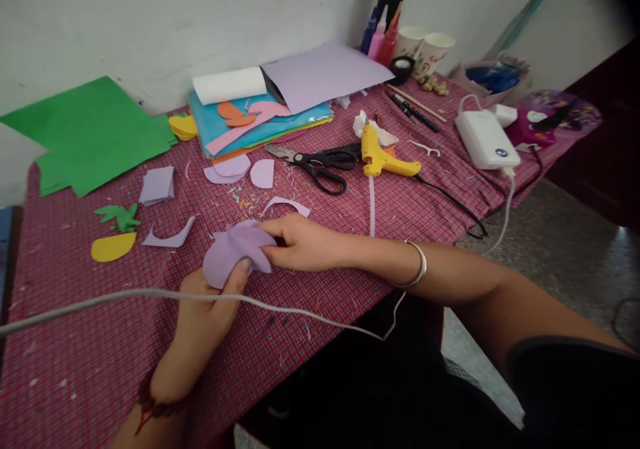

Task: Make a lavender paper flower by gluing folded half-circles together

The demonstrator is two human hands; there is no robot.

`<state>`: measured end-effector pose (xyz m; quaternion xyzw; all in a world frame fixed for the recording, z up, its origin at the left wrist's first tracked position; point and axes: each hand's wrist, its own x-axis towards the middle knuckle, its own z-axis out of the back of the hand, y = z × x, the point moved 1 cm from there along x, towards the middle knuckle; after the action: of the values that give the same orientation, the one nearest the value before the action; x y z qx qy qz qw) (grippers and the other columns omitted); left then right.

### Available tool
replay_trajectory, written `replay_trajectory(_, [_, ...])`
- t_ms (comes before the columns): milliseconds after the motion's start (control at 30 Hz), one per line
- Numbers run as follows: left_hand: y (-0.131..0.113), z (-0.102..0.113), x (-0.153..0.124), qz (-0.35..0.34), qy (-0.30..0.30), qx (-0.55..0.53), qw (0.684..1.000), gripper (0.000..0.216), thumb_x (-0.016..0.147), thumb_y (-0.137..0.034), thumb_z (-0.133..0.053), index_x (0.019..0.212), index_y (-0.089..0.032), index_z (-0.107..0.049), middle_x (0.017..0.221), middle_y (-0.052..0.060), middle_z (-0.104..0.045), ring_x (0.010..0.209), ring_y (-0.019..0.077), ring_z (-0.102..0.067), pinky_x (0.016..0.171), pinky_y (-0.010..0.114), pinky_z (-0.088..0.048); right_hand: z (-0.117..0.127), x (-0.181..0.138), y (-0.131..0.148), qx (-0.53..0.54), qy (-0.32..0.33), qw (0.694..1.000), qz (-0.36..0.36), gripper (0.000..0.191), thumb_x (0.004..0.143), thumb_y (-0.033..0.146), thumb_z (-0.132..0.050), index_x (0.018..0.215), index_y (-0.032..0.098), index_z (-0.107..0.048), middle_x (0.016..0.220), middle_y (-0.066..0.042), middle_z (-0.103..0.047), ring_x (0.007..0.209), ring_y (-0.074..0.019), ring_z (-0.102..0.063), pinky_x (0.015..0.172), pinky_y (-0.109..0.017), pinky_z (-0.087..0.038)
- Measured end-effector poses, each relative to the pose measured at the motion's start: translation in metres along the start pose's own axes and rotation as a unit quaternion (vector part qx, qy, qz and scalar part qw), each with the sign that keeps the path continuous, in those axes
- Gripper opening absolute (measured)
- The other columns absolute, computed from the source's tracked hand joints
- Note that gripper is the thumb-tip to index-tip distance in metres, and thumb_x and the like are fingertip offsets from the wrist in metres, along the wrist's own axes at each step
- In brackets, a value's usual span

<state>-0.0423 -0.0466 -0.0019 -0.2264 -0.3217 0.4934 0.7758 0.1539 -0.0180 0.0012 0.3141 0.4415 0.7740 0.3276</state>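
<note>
My left hand point(207, 305) pinches the lower edge of a rounded lilac paper piece point(233, 252) with thumb on top. My right hand point(300, 242) grips the same lilac piece from the right, fingers closed on its folded edge. A silver bangle point(417, 265) sits on my right wrist. Both hands hover just above the red checked tablecloth point(90, 342). More lilac cut-outs point(263, 172) lie beyond the hands. Black scissors point(320, 165) and a yellow glue gun point(383, 159) rest farther back.
Green sheets point(95, 129) lie at back left, a stack of coloured paper point(260, 119) at back centre. A yellow shape point(113, 245) and green leaf point(120, 217) lie left. Paper cups point(433, 52), glue bottles point(377, 35), white power bank point(485, 139) stand right. A grey cable point(150, 294) crosses the foreground.
</note>
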Motion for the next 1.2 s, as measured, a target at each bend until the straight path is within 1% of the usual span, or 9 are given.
replay_trajectory(67, [-0.0005,-0.0003,0.0011,-0.003,-0.002,0.010,1.000,0.040,0.085,-0.037,-0.059,0.049,-0.020,-0.053,0.043,-0.003,-0.049,0.038,0.0124,-0.046,0.042,0.027,-0.037,-0.0010,0.0002,-0.0017,-0.004,0.000,1.000,-0.011,0.011,0.088,0.018,-0.052,0.082,0.012,-0.058,0.073,0.001,-0.056,0.069,-0.0105,-0.050,0.066,-0.023,-0.037])
replay_trajectory(167, [-0.0007,-0.0008,0.0013,0.010,-0.005,0.015,1.000,0.039,0.083,-0.039,-0.060,0.050,-0.020,-0.052,0.044,-0.003,-0.050,0.039,0.0130,-0.047,0.043,0.027,-0.037,-0.0022,0.0007,-0.0046,-0.005,-0.005,1.000,-0.016,0.010,0.088,0.018,-0.053,0.085,0.011,-0.060,0.078,-0.001,-0.060,0.072,-0.0114,-0.052,0.069,-0.024,-0.039])
replay_trajectory(367, [-0.0009,-0.0010,-0.0004,0.011,-0.019,0.012,1.000,0.040,0.084,-0.040,-0.059,0.051,-0.020,-0.053,0.045,-0.003,-0.051,0.041,0.0133,-0.048,0.043,0.028,-0.038,-0.0032,0.0021,-0.0067,0.009,-0.019,1.000,-0.004,0.008,0.088,0.017,-0.054,0.086,0.012,-0.060,0.078,0.000,-0.060,0.073,-0.0113,-0.053,0.070,-0.023,-0.039])
replay_trajectory(533, [-0.0006,-0.0018,0.0000,-0.009,-0.018,0.023,1.000,0.040,0.085,-0.036,-0.059,0.050,-0.020,-0.052,0.044,-0.004,-0.049,0.039,0.0123,-0.047,0.042,0.027,-0.037,-0.0020,0.0022,-0.0039,-0.004,-0.011,1.000,-0.009,0.009,0.088,0.017,-0.054,0.082,0.012,-0.059,0.074,0.000,-0.057,0.070,-0.0109,-0.051,0.067,-0.023,-0.037])
replay_trajectory(667, [-0.0019,-0.0011,0.0014,-0.032,-0.017,0.022,0.999,0.036,0.086,-0.033,-0.059,0.053,-0.020,-0.054,0.045,-0.004,-0.051,0.040,0.0125,-0.050,0.043,0.026,-0.038,-0.0009,0.0014,-0.0014,-0.016,-0.007,1.000,-0.013,0.010,0.088,0.017,-0.053,0.081,0.012,-0.059,0.073,0.001,-0.057,0.069,-0.0111,-0.051,0.065,-0.023,-0.036])
replay_trajectory(800, [-0.0027,-0.0003,0.0014,-0.048,-0.014,0.024,0.998,0.036,0.086,-0.031,-0.060,0.052,-0.020,-0.051,0.044,-0.005,-0.050,0.038,0.0114,-0.049,0.042,0.025,-0.038,0.0000,0.0003,0.0003,-0.021,-0.002,1.000,-0.010,0.010,0.088,0.016,-0.052,0.083,0.012,-0.059,0.074,0.000,-0.059,0.070,-0.0112,-0.051,0.066,-0.023,-0.036])
replay_trajectory(967, [-0.0008,-0.0004,-0.0008,-0.069,-0.005,0.026,0.997,0.032,0.087,-0.030,-0.059,0.057,-0.019,-0.055,0.047,-0.005,-0.053,0.041,0.0114,-0.053,0.045,0.024,-0.041,-0.0001,-0.0009,0.0002,-0.023,0.001,1.000,-0.005,0.011,0.088,0.018,-0.051,0.087,0.013,-0.060,0.080,-0.001,-0.062,0.073,-0.0121,-0.053,0.070,-0.024,-0.038])
replay_trajectory(1067, [0.0013,-0.0010,-0.0017,-0.064,-0.003,0.023,0.998,0.032,0.087,-0.031,-0.059,0.057,-0.020,-0.054,0.047,-0.005,-0.054,0.042,0.0118,-0.053,0.045,0.024,-0.041,-0.0003,-0.0013,0.0000,-0.025,0.003,1.000,-0.002,0.012,0.088,0.018,-0.050,0.089,0.012,-0.060,0.083,-0.003,-0.063,0.074,-0.0126,-0.053,0.070,-0.024,-0.039])
replay_trajectory(1200, [0.0007,-0.0014,-0.0006,-0.043,-0.001,0.026,0.999,0.035,0.086,-0.034,-0.059,0.054,-0.021,-0.051,0.044,-0.005,-0.051,0.039,0.0123,-0.051,0.042,0.025,-0.039,-0.0006,-0.0009,0.0002,-0.034,0.001,0.999,-0.009,0.011,0.088,0.018,-0.051,0.088,0.012,-0.060,0.080,-0.002,-0.062,0.072,-0.0121,-0.052,0.069,-0.024,-0.038])
